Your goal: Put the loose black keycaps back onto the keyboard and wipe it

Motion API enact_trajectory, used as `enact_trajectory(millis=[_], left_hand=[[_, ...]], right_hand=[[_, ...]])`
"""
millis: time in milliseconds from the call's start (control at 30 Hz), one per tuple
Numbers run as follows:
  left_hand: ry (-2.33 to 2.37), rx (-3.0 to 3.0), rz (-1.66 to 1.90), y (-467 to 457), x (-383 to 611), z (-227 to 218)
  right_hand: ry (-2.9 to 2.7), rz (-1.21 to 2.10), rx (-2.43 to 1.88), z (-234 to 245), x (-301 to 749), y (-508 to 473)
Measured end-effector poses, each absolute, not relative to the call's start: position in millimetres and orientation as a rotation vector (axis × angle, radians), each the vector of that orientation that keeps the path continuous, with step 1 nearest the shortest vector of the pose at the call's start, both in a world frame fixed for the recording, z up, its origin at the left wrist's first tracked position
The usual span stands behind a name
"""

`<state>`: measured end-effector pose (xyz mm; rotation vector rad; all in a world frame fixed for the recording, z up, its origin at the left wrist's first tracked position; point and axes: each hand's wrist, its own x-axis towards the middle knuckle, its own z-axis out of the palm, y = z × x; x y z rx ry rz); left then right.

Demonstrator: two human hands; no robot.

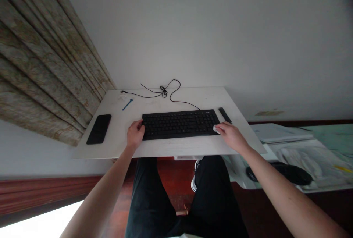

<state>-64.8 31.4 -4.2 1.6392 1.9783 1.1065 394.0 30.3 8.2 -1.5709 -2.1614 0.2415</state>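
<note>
A black keyboard point(176, 124) lies flat on the white table point(171, 149). My left hand point(135, 134) grips its left end, with the fingers at the side edge. Pinched in the fingers of my right hand point(231, 135) is a small crumpled white tissue point(216, 129), which touches the number-pad end of the keyboard. A thin black cable point(184, 102) runs from the keyboard's back edge to a tied bundle near the wall. Just beyond my right hand lies a slim black object point(224, 114), whose kind I cannot make out.
A black phone point(99, 129) lies at the table's left side. Behind it are a small blue tool point(127, 104) and a scrap of white material point(121, 96). A patterned curtain point(52, 65) hangs at left. To the right are papers point(281, 133) and a black case-like object point(289, 173).
</note>
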Motion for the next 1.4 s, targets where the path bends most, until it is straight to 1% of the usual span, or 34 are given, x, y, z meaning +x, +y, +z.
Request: enact_trajectory(millis=[233, 367, 500, 667, 800, 933, 1067, 1400], left_hand=[[1.989, 1.671, 1.069, 29.9, -65.9, -1.0], [1.987, 1.727, 1.050, 30.2, -66.3, 0.0], [1.967, 1.798, 1.064, 30.4, -64.9, 1.3], [1.950, 1.783, 1.085, 29.2, -63.0, 3.2], [1.965, 1.782, 1.076, 29.5, -63.3, 1.2], [1.970, 1.781, 1.071, 30.4, -64.1, -0.9], [1.970, 1.779, 1.077, 30.2, -64.3, -0.5], [1.920, 1.637, 1.180, 29.6, -66.6, 0.8]], right_hand=[[-2.187, 0.110, -1.612, 22.1, 347.7, 96.0], [-2.208, 0.160, -1.583, 30.4, 315.2, 115.7], [-2.305, 0.296, -1.506, 30.3, 297.9, 99.3], [-2.371, 0.417, -1.440, 26.2, 311.7, 51.0], [-2.407, 0.438, -1.411, 27.6, 322.5, 30.8], [-2.322, 0.366, -1.437, 27.2, 312.7, 46.0], [-2.218, 0.311, -1.441, 22.7, 270.9, 72.4], [-2.402, 0.500, -1.183, 26.8, 96.8, 80.8]])
